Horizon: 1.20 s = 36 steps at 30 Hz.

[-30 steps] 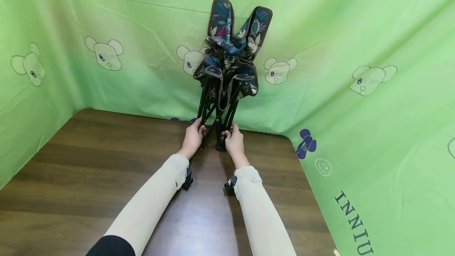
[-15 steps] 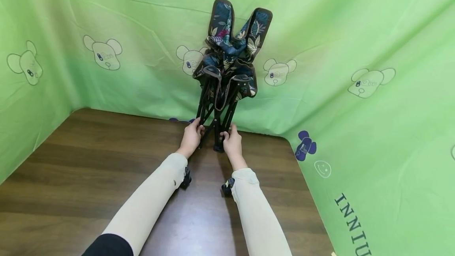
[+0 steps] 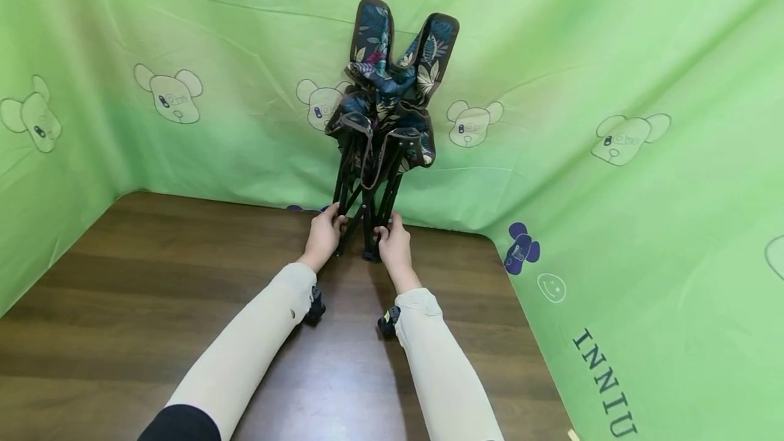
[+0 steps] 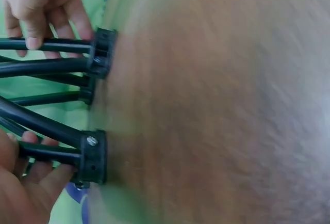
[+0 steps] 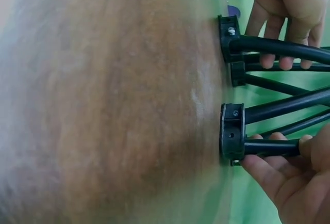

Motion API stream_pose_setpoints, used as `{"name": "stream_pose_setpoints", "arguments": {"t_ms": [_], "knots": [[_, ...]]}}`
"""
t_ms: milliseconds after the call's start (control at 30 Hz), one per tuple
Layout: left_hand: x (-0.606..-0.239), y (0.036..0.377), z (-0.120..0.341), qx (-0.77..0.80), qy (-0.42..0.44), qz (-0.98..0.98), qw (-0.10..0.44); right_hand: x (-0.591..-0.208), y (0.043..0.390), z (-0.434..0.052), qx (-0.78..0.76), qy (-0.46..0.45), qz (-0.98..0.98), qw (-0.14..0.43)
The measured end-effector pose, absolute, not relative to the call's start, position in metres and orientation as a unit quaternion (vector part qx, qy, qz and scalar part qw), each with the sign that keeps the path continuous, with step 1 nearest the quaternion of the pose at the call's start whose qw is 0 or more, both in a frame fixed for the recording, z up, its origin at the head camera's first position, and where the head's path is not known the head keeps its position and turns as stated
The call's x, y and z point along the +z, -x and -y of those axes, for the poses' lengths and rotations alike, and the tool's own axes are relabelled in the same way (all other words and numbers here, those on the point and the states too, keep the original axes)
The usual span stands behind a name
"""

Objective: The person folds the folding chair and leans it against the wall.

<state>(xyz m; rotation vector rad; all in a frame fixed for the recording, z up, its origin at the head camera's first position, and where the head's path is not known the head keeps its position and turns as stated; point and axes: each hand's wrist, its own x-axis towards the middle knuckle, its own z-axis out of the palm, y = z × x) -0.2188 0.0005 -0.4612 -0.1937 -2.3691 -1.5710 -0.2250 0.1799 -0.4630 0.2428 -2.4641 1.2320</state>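
2 hands — left hand, right hand — fingers curled, grip the folded chair's black legs.

Head view looks down from above; wrist views closely share the chair feet.
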Motion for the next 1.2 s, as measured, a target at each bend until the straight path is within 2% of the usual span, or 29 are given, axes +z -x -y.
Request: {"name": "stream_pose_setpoints", "arguments": {"t_ms": [267, 467, 867, 1200], "knots": [[-0.454, 0.218, 0.001, -0.553, 0.047, 0.819, 0.146, -0.461, 0.228, -0.185, 0.482, -0.089, 0.856, 0.161], [-0.451, 0.218, 0.001, -0.584, 0.024, 0.797, 0.155, -0.454, 0.226, -0.189, 0.473, -0.076, 0.863, 0.162], [-0.447, 0.216, 0.013, -0.519, 0.058, 0.835, 0.171, -0.448, 0.218, -0.199, 0.442, -0.086, 0.88, 0.153], [-0.442, 0.209, 0.021, -0.48, 0.075, 0.856, 0.174, -0.443, 0.215, -0.207, 0.429, -0.105, 0.881, 0.169]]}}
